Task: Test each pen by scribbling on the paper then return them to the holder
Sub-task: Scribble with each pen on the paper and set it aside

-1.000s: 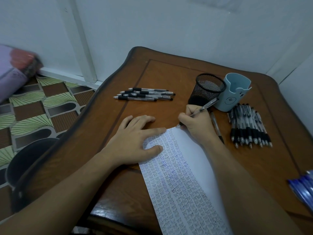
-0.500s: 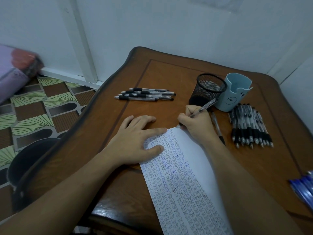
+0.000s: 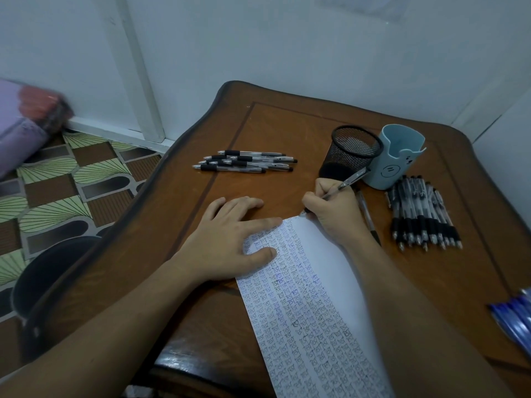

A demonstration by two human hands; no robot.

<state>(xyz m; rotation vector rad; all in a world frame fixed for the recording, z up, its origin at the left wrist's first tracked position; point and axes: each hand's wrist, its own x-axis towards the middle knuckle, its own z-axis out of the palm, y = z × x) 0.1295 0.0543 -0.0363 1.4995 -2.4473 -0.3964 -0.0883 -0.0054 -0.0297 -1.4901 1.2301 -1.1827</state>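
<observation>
The right hand is gripping a pen, its tip touching the far edge of the paper; the left hand is lying flat, fingers straight, pressing the paper's far-left corner.

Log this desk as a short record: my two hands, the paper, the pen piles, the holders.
Left hand: flat, fingers spread, pressing the long white paper strip at its left edge
Right hand: grips a clear black-grip pen, tip at the paper's top edge
Paper: rows of small scribbles, right margin bare
Pen piles: small pile of black-and-clear pens on the left of the brown wooden table; larger pile on the right
Holders: black mesh cup and pale blue plastic cup, side by side, no pens showing
</observation>
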